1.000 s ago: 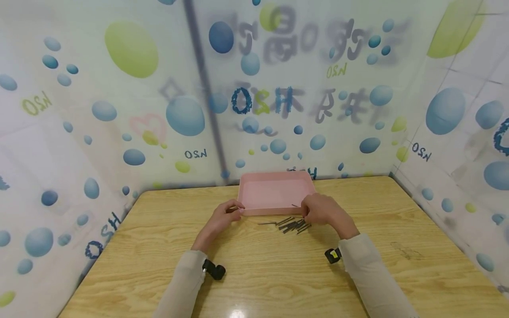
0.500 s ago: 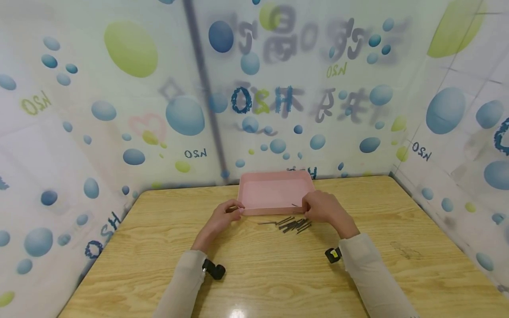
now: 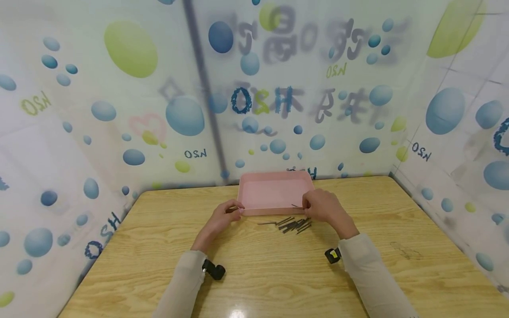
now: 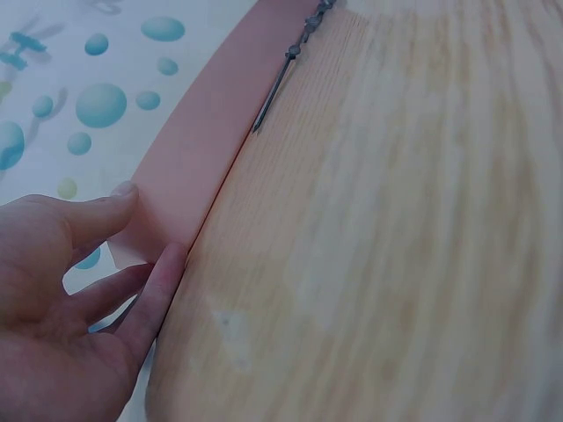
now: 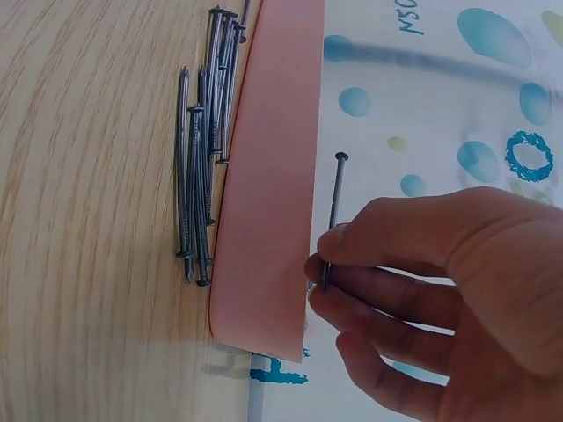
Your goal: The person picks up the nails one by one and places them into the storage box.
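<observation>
A shallow pink tray (image 3: 274, 191) stands at the back of the wooden table. At its front left corner my left hand (image 3: 224, 216) holds the tray, thumb and fingers on the wall and low edge in the left wrist view. My right hand (image 3: 323, 206) pinches a nail (image 5: 336, 198) between thumb and fingertips, its head pointing away from the hand. That nail is raised by the tray's front wall, near the right corner. In front of the tray lies a loose pile of several dark nails (image 3: 293, 225). One nail (image 3: 294, 205) shows just inside the tray's front wall.
The wooden table (image 3: 262, 274) reaches back to a wall covering (image 3: 183, 66) printed with blue and green bubbles. Side coverings rise at left and right. Each wrist carries a small black camera (image 3: 213, 270).
My right hand has risen slightly from the nail pile with a nail between its fingers, up to the height of the tray's front rim. The left hand and tray stay in place.
</observation>
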`<act>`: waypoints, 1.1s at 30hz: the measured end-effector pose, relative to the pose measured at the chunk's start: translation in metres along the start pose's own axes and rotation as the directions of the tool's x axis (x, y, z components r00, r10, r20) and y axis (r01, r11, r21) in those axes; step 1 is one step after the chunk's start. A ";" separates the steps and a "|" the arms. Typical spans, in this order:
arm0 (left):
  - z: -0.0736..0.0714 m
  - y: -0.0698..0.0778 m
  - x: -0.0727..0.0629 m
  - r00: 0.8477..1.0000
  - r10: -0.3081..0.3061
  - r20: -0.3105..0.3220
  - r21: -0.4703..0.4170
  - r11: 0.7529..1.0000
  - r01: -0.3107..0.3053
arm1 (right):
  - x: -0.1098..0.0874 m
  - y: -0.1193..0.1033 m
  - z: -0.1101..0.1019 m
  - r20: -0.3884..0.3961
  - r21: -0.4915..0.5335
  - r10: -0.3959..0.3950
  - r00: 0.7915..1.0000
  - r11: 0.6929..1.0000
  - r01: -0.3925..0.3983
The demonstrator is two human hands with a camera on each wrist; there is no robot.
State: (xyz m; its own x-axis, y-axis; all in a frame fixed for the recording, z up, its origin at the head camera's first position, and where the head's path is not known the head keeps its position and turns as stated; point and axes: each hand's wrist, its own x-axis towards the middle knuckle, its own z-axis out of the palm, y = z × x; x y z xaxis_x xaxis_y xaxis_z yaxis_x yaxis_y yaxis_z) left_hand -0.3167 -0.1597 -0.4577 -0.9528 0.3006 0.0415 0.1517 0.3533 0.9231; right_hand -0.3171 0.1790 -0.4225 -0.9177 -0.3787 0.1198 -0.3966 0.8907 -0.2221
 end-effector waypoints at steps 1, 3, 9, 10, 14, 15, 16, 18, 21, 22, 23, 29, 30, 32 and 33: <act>0.000 0.000 0.000 1.000 0.001 0.000 -0.001 1.000 -0.001 | 0.000 0.000 0.000 -0.011 -0.004 -0.001 1.000 1.000 0.001; 0.000 -0.009 0.005 1.000 0.004 -0.009 0.005 1.000 -0.004 | 0.000 0.000 0.001 -0.027 -0.010 -0.001 1.000 1.000 0.001; 0.002 -0.031 0.017 0.999 -0.010 -0.040 0.026 1.000 0.011 | 0.000 0.000 0.004 -0.072 -0.025 -0.001 0.997 1.000 -0.001; 0.002 -0.031 0.017 0.999 -0.011 -0.042 0.027 1.000 0.012 | -0.001 0.000 0.004 -0.082 -0.025 0.000 0.997 1.000 -0.002; 0.002 -0.030 0.017 0.999 -0.014 -0.040 0.022 1.000 0.014 | -0.001 -0.001 0.004 -0.101 -0.024 0.007 0.995 1.000 -0.009; 0.002 -0.029 0.017 0.999 -0.015 -0.038 0.017 1.000 0.015 | -0.001 -0.001 0.004 -0.103 -0.025 0.008 0.995 1.000 -0.011; 0.002 -0.029 0.017 0.999 -0.015 -0.035 0.015 1.000 0.015 | -0.001 -0.001 0.004 -0.106 -0.024 0.012 0.994 1.000 -0.015; 0.002 -0.029 0.018 0.999 -0.015 -0.033 0.011 1.000 0.015 | -0.001 -0.001 0.005 -0.112 -0.022 0.018 0.994 1.000 -0.021; 0.002 -0.031 0.019 0.999 -0.016 -0.035 0.009 1.000 0.016 | -0.001 0.000 0.006 -0.132 -0.020 0.022 0.991 0.999 -0.025; 0.002 -0.032 0.020 0.999 -0.014 -0.038 0.011 1.000 0.015 | -0.001 0.000 0.006 -0.138 -0.019 0.027 0.990 0.999 -0.029; 0.002 -0.033 0.020 0.999 -0.013 -0.039 0.008 1.000 0.014 | -0.001 0.000 0.006 -0.144 -0.017 0.029 0.989 0.999 -0.032; 0.002 -0.034 0.019 0.999 -0.003 -0.039 -0.012 1.000 0.003 | 0.000 0.001 0.006 -0.165 -0.009 0.043 0.985 0.999 -0.045; 0.002 -0.034 0.019 0.999 -0.003 -0.038 -0.011 1.000 0.002 | 0.000 0.001 0.006 -0.168 -0.010 0.044 0.985 0.999 -0.046; 0.002 -0.033 0.018 0.999 -0.002 -0.036 -0.006 1.000 0.001 | 0.000 0.001 0.006 -0.177 -0.011 0.048 0.983 0.999 -0.051; 0.002 -0.032 0.018 0.999 -0.003 -0.035 -0.006 1.000 0.003 | 0.000 0.000 0.007 -0.183 -0.013 0.049 0.982 0.999 -0.053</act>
State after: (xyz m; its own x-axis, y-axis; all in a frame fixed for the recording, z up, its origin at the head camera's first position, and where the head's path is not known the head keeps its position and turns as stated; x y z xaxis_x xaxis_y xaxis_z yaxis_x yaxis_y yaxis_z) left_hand -0.3381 -0.1645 -0.4875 -0.9619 0.2682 0.0524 0.1477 0.3489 0.9254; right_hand -0.3178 0.1776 -0.4289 -0.9165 -0.2818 0.2840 -0.3475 0.9125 -0.2158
